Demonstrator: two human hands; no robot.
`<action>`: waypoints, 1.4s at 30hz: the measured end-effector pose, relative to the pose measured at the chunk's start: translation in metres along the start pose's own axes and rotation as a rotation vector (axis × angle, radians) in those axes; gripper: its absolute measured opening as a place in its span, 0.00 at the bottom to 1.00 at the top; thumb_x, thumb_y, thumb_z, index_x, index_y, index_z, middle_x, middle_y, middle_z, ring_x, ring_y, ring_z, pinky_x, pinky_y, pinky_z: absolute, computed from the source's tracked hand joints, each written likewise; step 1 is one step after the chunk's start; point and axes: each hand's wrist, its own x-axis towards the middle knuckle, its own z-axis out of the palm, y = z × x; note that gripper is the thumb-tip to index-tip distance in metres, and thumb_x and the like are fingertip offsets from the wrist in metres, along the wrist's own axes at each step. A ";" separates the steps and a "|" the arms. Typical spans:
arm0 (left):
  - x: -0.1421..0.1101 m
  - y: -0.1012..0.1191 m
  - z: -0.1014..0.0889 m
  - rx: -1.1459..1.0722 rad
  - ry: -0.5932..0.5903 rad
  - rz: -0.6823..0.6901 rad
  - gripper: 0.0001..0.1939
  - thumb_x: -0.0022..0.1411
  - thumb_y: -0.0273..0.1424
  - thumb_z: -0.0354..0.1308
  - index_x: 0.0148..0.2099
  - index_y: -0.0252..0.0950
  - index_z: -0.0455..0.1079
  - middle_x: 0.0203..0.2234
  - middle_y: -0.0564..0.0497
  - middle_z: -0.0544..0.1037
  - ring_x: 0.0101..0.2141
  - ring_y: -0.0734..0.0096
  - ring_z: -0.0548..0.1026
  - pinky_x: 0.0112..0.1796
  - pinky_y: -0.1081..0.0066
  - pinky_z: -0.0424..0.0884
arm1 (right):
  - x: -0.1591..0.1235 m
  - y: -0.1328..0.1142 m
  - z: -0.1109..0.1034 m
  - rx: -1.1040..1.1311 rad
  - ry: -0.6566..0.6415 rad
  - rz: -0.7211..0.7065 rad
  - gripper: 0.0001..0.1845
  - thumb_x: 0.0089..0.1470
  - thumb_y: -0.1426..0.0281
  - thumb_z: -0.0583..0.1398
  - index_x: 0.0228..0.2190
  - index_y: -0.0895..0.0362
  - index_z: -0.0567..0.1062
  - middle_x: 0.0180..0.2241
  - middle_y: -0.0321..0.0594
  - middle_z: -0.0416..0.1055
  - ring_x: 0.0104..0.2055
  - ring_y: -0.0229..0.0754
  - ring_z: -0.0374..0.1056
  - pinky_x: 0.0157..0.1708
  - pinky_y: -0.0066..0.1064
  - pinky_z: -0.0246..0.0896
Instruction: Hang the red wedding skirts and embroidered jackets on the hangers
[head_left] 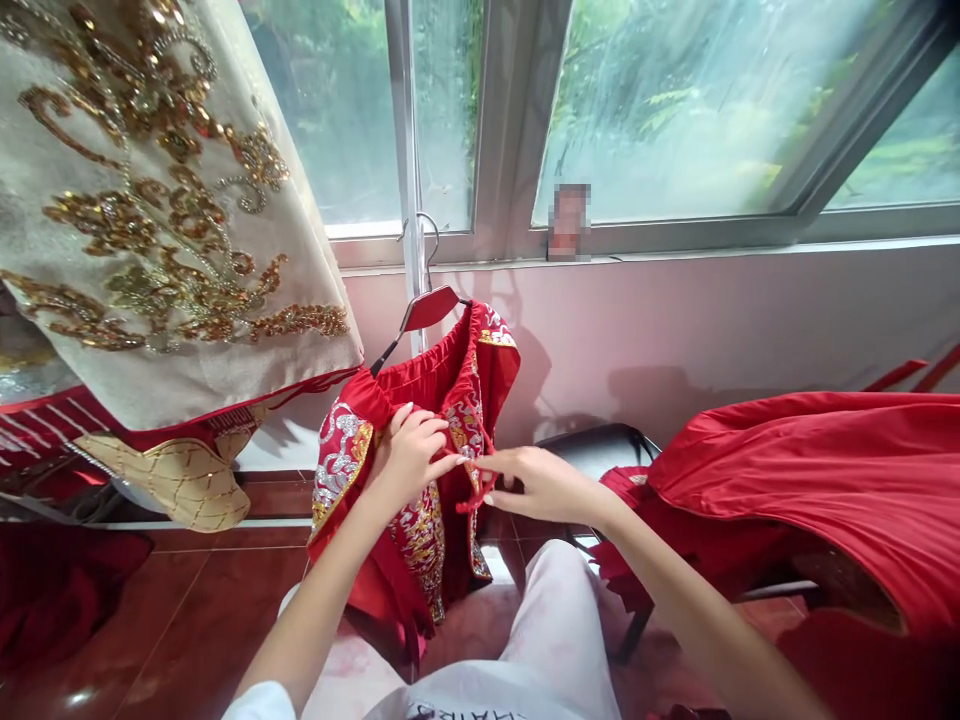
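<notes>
Both hands pinch the red cord (480,478) — left hand (409,452), right hand (536,482) — and tugging could slide the jacket (420,440) off its hanger (424,308).

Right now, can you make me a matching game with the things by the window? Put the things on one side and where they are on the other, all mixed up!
Things:
1. Red jacket
2. Hanger
3. Cream cloth
4. Red fabric

Places:
A. Draped at the far right
B. Hanging at the top left, with gold beading
C. Between the left hand and right hand
D. Hooked by the window frame, inside the jacket's shoulders

Pairs: 1-C, 2-D, 3-B, 4-A
</notes>
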 end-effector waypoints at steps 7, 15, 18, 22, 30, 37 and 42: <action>-0.018 -0.025 -0.022 -0.024 -0.024 -0.031 0.16 0.64 0.34 0.54 0.25 0.41 0.74 0.36 0.56 0.82 0.44 0.67 0.74 0.56 0.56 0.53 | 0.023 0.035 0.042 0.386 -0.343 0.623 0.31 0.58 0.48 0.51 0.50 0.60 0.69 0.32 0.47 0.75 0.15 0.39 0.67 0.14 0.29 0.62; -0.022 -0.044 -0.044 -0.008 -0.092 -0.008 0.16 0.60 0.29 0.53 0.20 0.38 0.70 0.35 0.56 0.83 0.46 0.65 0.75 0.55 0.57 0.54 | 0.037 0.076 0.093 0.970 -0.176 0.745 0.34 0.61 0.52 0.52 0.62 0.56 0.56 0.55 0.58 0.67 0.19 0.37 0.72 0.15 0.26 0.65; -0.022 -0.049 -0.046 -0.040 -0.106 -0.011 0.15 0.59 0.28 0.53 0.20 0.38 0.69 0.34 0.57 0.83 0.47 0.65 0.75 0.55 0.57 0.53 | 0.013 0.074 0.087 1.055 0.080 0.832 0.31 0.61 0.59 0.53 0.62 0.54 0.57 0.54 0.55 0.69 0.18 0.34 0.70 0.15 0.25 0.63; -0.024 -0.068 -0.045 -0.100 -0.008 -0.026 0.16 0.54 0.24 0.52 0.15 0.35 0.58 0.31 0.57 0.83 0.44 0.65 0.76 0.53 0.57 0.55 | -0.032 0.077 0.052 0.958 0.626 1.010 0.31 0.58 0.64 0.55 0.60 0.61 0.59 0.44 0.53 0.75 0.18 0.35 0.69 0.19 0.26 0.64; -0.022 -0.069 -0.033 -0.071 0.148 -0.119 0.08 0.55 0.24 0.54 0.25 0.37 0.66 0.42 0.50 0.80 0.44 0.67 0.75 0.50 0.62 0.60 | -0.044 0.000 0.034 -0.140 0.467 1.045 0.16 0.59 0.63 0.53 0.33 0.55 0.78 0.26 0.45 0.75 0.24 0.43 0.68 0.26 0.30 0.52; -0.018 -0.062 -0.029 0.112 -0.007 -0.201 0.11 0.66 0.27 0.50 0.46 0.36 0.72 0.44 0.45 0.78 0.46 0.63 0.73 0.50 0.60 0.57 | 0.023 -0.097 0.038 -0.026 0.639 0.415 0.18 0.62 0.62 0.51 0.26 0.55 0.73 0.26 0.38 0.74 0.26 0.38 0.67 0.28 0.28 0.53; -0.023 -0.045 -0.047 0.074 -0.020 -0.154 0.11 0.68 0.27 0.47 0.42 0.37 0.71 0.41 0.49 0.78 0.44 0.66 0.72 0.50 0.60 0.55 | 0.090 -0.078 0.063 0.191 0.536 0.401 0.10 0.60 0.68 0.55 0.36 0.58 0.75 0.29 0.41 0.76 0.31 0.42 0.71 0.31 0.28 0.57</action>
